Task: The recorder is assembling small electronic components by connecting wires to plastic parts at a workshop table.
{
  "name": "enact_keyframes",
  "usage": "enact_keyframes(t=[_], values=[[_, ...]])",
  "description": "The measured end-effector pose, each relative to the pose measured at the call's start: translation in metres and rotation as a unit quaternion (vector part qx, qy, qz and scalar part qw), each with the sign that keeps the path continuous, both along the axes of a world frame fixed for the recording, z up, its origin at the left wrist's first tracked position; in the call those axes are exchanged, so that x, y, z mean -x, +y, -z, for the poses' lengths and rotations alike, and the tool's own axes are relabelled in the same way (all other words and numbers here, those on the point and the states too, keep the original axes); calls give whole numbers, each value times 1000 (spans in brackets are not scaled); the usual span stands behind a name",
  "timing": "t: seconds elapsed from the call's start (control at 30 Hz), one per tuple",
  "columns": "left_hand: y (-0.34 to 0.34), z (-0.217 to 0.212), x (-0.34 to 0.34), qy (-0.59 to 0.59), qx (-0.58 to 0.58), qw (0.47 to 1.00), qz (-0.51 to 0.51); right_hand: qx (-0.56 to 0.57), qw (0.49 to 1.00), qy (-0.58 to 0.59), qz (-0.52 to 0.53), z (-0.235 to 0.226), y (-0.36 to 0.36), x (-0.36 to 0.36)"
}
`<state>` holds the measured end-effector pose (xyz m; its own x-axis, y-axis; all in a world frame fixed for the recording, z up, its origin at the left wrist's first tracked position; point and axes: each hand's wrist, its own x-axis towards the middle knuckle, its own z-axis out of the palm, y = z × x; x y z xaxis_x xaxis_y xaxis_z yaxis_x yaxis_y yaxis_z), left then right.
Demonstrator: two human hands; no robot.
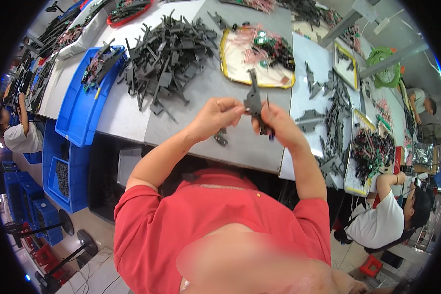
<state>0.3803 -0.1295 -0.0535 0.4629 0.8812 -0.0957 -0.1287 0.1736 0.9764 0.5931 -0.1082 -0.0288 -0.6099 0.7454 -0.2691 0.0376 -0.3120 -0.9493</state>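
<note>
In front of me, above the grey table, a dark grey plastic part [253, 102] is held up, long and narrow with a wider middle. My right hand [283, 126] is closed around its lower end. A thin pointed thing stands up beside the right fingers; I cannot tell its kind. My left hand [217, 117] is closed in a pinch, its fingertips at the part's left edge. What those fingertips hold, if anything, is too small to name. A small dark piece [221, 137] lies on the table below the left hand.
A big heap of dark plastic parts [166, 61] lies ahead left, beside a blue bin [78, 117]. A yellow-rimmed tray [232, 68] ahead holds wired circuit boards. More plastic parts [338, 115] spread to the right, near another wired-board tray [350, 179]. A co-worker [382, 220] sits at right.
</note>
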Motion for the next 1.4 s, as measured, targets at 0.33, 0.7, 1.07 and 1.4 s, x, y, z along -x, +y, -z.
enact_keyframes(t=[0.33, 0.7, 1.07, 1.4], values=[[8, -22, -21, -130, -32, 986, -99, -248, 951, -185, 11, -8, -31, -4], [21, -20, -27, -145, -6, 983, -116, -292, 932, -199, 83, 2, -44, -8], [-36, -39, -1, -87, -129, 969, -192, -437, 888, -131, 59, -8, -54, 33], [-49, -197, 210, 262, -328, 800, -429, -325, 934, -82, 122, -4, -46, 32]])
